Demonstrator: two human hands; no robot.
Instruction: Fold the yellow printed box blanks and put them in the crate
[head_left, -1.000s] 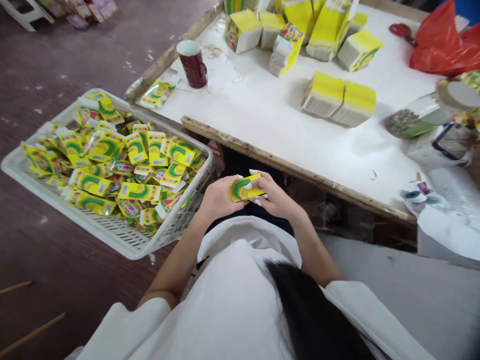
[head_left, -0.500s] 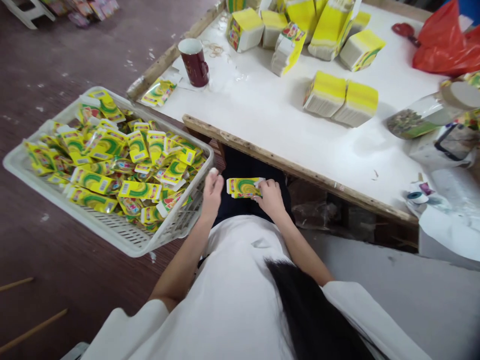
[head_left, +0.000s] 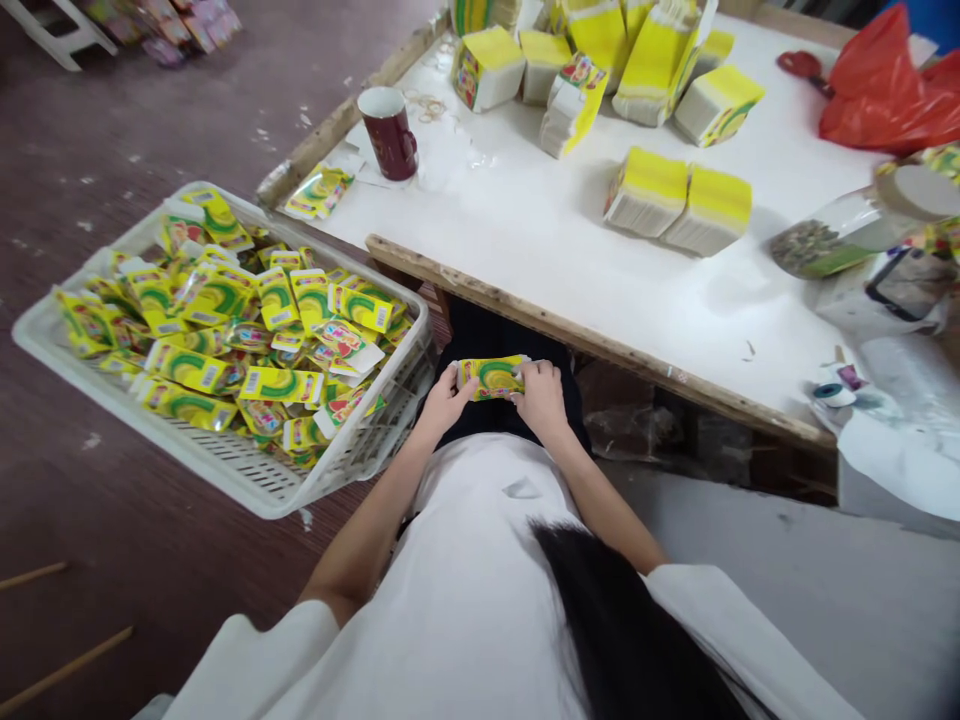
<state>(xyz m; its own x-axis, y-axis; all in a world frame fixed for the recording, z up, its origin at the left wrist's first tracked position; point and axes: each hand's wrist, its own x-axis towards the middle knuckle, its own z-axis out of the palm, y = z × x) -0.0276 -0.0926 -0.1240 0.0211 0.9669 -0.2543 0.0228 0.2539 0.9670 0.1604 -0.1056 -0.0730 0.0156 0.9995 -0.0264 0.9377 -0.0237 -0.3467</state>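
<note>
A yellow and green packet [head_left: 491,376] lies level above my lap, held between both hands. My left hand [head_left: 444,402] grips its left end, the thumb across its front. At the right end, my right hand [head_left: 543,396] has its fingers closed on the packet. Left of my hands, a white plastic basket [head_left: 300,488] holds many yellow packets [head_left: 281,385] in a loose heap.
On the white table [head_left: 525,240] are bundles of yellow cards [head_left: 679,200], a dark red mug [head_left: 390,140], a flat packet [head_left: 320,190], a red bag [head_left: 892,90] and a clear jar [head_left: 847,225]. The table's wooden edge [head_left: 600,345] runs just beyond my hands.
My left hand has moved right from beside the basket and taken hold of the packet's left end. Another packet now lies on the right part of the heap. My right hand keeps its hold.
</note>
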